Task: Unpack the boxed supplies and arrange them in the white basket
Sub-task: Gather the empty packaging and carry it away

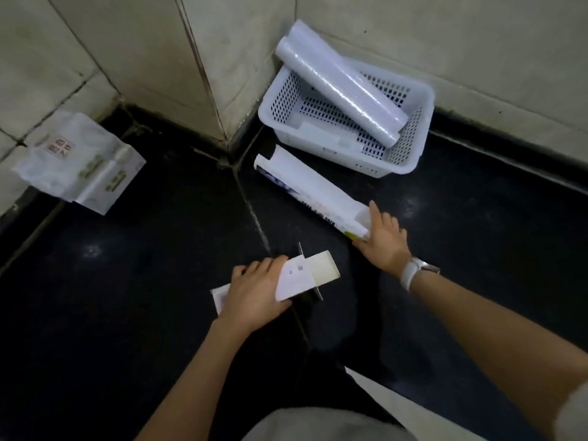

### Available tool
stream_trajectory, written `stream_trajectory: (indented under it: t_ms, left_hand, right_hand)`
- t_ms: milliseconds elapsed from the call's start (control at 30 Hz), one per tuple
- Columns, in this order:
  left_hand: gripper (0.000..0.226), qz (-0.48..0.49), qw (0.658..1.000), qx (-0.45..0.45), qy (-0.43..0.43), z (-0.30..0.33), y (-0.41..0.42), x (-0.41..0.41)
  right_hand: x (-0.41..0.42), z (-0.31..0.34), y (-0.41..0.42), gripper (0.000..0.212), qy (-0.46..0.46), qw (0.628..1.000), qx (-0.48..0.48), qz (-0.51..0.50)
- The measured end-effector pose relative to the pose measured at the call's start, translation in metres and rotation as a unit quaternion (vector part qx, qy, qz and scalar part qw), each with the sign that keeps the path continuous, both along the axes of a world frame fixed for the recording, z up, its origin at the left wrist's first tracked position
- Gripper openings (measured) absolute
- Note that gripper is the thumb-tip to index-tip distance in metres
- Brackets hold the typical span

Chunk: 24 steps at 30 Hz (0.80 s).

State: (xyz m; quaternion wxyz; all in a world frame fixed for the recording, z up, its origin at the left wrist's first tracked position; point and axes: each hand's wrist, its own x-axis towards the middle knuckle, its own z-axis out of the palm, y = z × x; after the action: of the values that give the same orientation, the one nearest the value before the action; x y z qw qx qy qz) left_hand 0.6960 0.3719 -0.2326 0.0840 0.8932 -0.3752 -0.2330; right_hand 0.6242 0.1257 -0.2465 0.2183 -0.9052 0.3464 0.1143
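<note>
Fabric of a pale garment (pixel 321 424) fills the bottom edge, and both bare forearms reach out over it above a dark, glossy floor (pixel 127 297). The left hand (pixel 254 294) grips a long white box (pixel 286 280) from above, fingers wrapped over its top, thumb underneath; the far end of the box stands open, its flaps splayed. A little farther out, the right hand (pixel 383 241), a pale watch band (pixel 412 272) at its wrist, rests with fingers spread on the near end of a second white box (pixel 313 194); whether it actually grasps this box or merely presses on it cannot be told. That box lies flat on the floor, opened along its length and pointing toward the wall corner. Just beyond it sits the white basket (pixel 410 148), perforated, pushed near the tiled wall (pixel 413 33). Two wrapped white rolls (pixel 337 84) lie side by side in the basket, slanting, their upper ends propped over its far rim. Well apart to the left, a printed plastic package (pixel 79 162) leans against the other wall.
</note>
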Motion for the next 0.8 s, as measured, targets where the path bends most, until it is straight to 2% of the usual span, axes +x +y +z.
stream_trajectory:
  t_ms: [67,167,333,433,500,600,700,800]
  left_hand:
    - [0.068,0.015,1.000,-0.021,0.007,0.003,-0.004,-0.001]
    - [0.069,0.050,0.995,-0.078,0.032,0.011,-0.009,-0.007]
    - [0.052,0.110,0.963,-0.196,0.150,0.034,-0.029,-0.036]
    - [0.065,0.069,0.960,-0.201,0.184,0.040,-0.050,-0.072]
    - [0.075,0.029,0.962,-0.189,0.197,0.046,-0.067,-0.106]
    - [0.073,-0.041,0.960,-0.186,0.206,0.052,-0.093,-0.177]
    - [0.072,-0.108,0.951,-0.161,0.241,0.056,-0.115,-0.269]
    - [0.067,-0.194,0.933,-0.113,0.282,0.052,-0.134,-0.373]
  right_hand:
    - [-0.008,0.002,0.006,0.058,-0.053,0.998,0.021,-0.030]
    - [-0.035,0.011,0.016,0.018,-0.116,0.990,0.038,-0.074]
    - [-0.118,0.029,0.026,0.009,-0.240,0.957,0.034,-0.160]
    - [-0.192,0.041,0.031,0.008,-0.290,0.927,0.032,-0.234]
    - [-0.251,0.048,0.039,0.010,-0.329,0.898,0.031,-0.289]
    - [-0.351,0.053,0.060,0.033,-0.371,0.845,0.005,-0.385]
    - [-0.458,0.052,0.090,0.022,-0.380,0.779,-0.007,-0.498]
    - [-0.560,0.049,0.135,0.022,-0.385,0.689,-0.048,-0.612]
